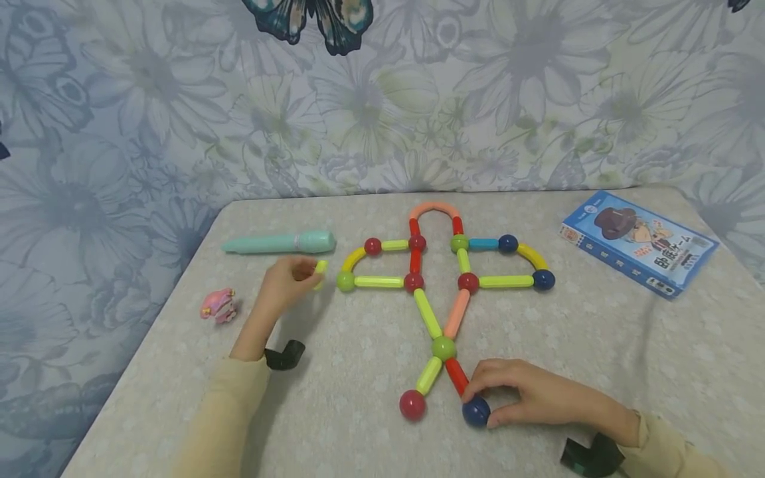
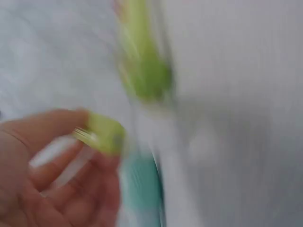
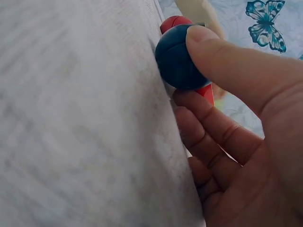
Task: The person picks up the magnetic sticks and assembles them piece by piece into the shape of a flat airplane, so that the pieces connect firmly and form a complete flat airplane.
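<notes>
In the head view a figure of coloured rods and balls lies flat on the cloth-covered table. My right hand pinches a dark blue ball between thumb and fingers, at the lower end of a red rod. My left hand holds a short yellow-green rod just left of the figure's light green ball. That rod also shows, blurred, in the left wrist view. A red ball ends the figure's other lower leg, a yellow-green rod.
A mint-green pen-shaped object lies behind my left hand. Left of that hand is a small pink figurine. A blue picture box lies at the back right. Patterned fabric hangs behind the table.
</notes>
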### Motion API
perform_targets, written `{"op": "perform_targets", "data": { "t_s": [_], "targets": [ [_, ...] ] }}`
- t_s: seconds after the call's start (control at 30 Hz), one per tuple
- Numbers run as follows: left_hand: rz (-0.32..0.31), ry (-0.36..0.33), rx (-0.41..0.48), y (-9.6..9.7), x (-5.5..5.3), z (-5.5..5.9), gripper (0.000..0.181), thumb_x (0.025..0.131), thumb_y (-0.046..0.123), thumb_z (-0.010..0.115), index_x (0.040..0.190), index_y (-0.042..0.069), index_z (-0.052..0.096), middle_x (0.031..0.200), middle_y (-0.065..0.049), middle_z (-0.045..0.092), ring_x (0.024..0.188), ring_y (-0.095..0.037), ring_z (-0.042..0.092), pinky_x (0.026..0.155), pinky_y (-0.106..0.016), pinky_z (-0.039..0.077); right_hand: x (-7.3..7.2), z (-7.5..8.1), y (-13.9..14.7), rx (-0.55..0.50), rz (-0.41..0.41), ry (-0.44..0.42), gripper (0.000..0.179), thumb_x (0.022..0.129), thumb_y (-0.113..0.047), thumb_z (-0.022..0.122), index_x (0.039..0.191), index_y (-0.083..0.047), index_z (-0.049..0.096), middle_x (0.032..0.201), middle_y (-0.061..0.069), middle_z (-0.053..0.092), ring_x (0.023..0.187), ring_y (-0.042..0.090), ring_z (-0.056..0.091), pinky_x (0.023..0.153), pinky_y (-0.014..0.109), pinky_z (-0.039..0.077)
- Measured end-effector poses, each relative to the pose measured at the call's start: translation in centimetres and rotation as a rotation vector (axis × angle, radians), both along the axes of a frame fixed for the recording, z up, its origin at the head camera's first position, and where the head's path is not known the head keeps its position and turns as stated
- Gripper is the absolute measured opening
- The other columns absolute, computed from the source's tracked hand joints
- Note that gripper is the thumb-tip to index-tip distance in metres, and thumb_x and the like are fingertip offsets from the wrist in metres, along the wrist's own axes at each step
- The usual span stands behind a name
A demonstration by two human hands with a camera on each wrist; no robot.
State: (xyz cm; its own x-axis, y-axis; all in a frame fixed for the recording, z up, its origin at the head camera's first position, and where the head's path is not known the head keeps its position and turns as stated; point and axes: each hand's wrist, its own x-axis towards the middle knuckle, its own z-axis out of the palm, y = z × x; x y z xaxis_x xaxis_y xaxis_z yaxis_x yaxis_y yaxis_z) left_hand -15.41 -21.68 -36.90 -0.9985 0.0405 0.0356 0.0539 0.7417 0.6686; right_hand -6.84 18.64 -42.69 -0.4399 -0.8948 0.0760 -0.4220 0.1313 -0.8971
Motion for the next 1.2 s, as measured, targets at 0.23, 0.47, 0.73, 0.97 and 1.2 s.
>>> {"op": "perform_targets", "data": {
  "t_s": [0.23, 0.47, 0.73, 0.97, 1.2],
  "targets": [
    [-0.376, -0.117, 0.658, 6.9, 8.1, -0.8, 0.029, 0.085, 0.005, 0.068, 0.112, -0.005, 0.062, 0.103, -0.014, 0.065, 0.094, -0.024, 0.062, 0.081, -0.035, 0.049, -0.1, -0.4, 0.1, -0.025, -0.001, -0.001, 0.033, 0.089, -0.021, 0.065, 0.121, -0.017, 0.060, 0.113, -0.006, 0.058, 0.101, 0.013, 0.055, 0.088, 0.032, 0.045],
    [-0.548, -0.250, 0.652, 11.3, 11.4, -2.6, 0.027, 0.083, 0.010, 0.072, 0.109, 0.005, 0.068, 0.101, -0.002, 0.067, 0.091, -0.018, 0.060, 0.077, -0.030, 0.047, -0.2, -0.7, 0.3, -0.060, -0.008, 0.019, 0.033, 0.089, -0.020, 0.064, 0.121, -0.015, 0.060, 0.112, -0.004, 0.059, 0.100, 0.014, 0.055, 0.087, 0.032, 0.045],
    [-0.705, -0.082, 0.514, 12.6, 12.0, -3.9, 0.025, 0.084, 0.012, 0.071, 0.109, 0.010, 0.070, 0.100, 0.007, 0.067, 0.085, -0.010, 0.060, 0.073, -0.028, 0.050, -0.2, -1.0, 0.2, -0.099, 0.014, 0.034, 0.033, 0.089, -0.016, 0.064, 0.121, -0.012, 0.059, 0.113, -0.002, 0.058, 0.101, 0.015, 0.055, 0.086, 0.032, 0.046],
    [-0.777, 0.056, 0.350, 12.9, 12.0, -4.6, 0.019, 0.082, 0.012, 0.073, 0.101, 0.012, 0.073, 0.098, 0.011, 0.066, 0.089, -0.001, 0.058, 0.071, -0.021, 0.048, -0.1, -0.9, 0.1, -0.098, 0.003, 0.029, 0.033, 0.089, -0.017, 0.065, 0.121, -0.012, 0.060, 0.112, -0.003, 0.058, 0.100, 0.014, 0.055, 0.086, 0.032, 0.046],
    [-0.762, 0.176, 0.169, 13.3, 12.3, -4.8, 0.016, 0.080, 0.017, 0.075, 0.096, 0.016, 0.074, 0.097, 0.015, 0.066, 0.088, 0.006, 0.054, 0.076, -0.019, 0.041, -0.1, -0.9, 0.1, -0.100, -0.004, 0.028, 0.033, 0.089, -0.017, 0.065, 0.121, -0.012, 0.060, 0.111, -0.003, 0.058, 0.099, 0.014, 0.055, 0.086, 0.032, 0.046]
  ]
}}
